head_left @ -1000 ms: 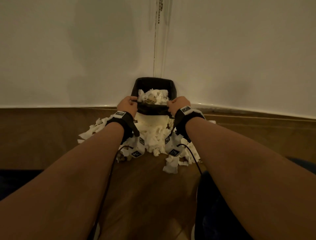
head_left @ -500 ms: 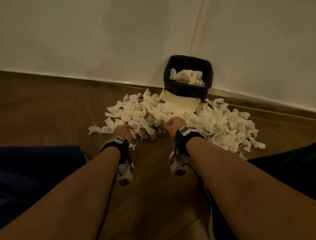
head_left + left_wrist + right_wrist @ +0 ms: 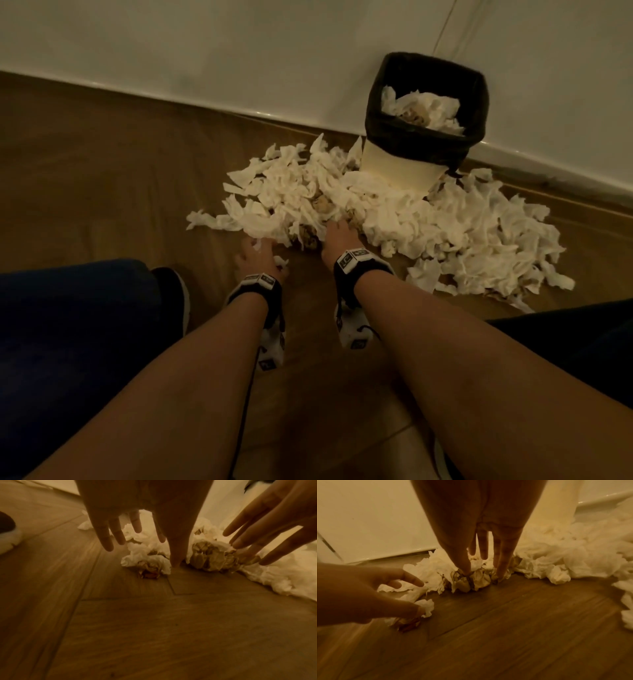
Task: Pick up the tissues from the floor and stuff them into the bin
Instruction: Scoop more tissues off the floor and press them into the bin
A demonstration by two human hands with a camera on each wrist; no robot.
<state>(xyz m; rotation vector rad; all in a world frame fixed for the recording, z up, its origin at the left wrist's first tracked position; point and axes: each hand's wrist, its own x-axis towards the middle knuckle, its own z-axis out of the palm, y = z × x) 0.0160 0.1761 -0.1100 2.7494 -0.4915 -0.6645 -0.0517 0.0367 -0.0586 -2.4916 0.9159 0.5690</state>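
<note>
A large heap of white tissues lies on the wooden floor in front of the bin, a white bin with a black liner, partly filled with tissues. My left hand hovers low at the heap's near left edge, fingers spread and straight, thumb by a small loose tissue. My right hand reaches down with straight fingers, and its tips touch a crumpled, brown-stained wad at the heap's front. Neither hand holds anything.
The bin stands against a white wall with a pale skirting. My dark-trousered knee and a shoe are at the left, my other leg at the right. Bare wooden floor stretches left of the heap.
Both hands left the bin's rim and came down to the front of the tissue heap. The left hand has since opened its fingers. The view has swung left and down.
</note>
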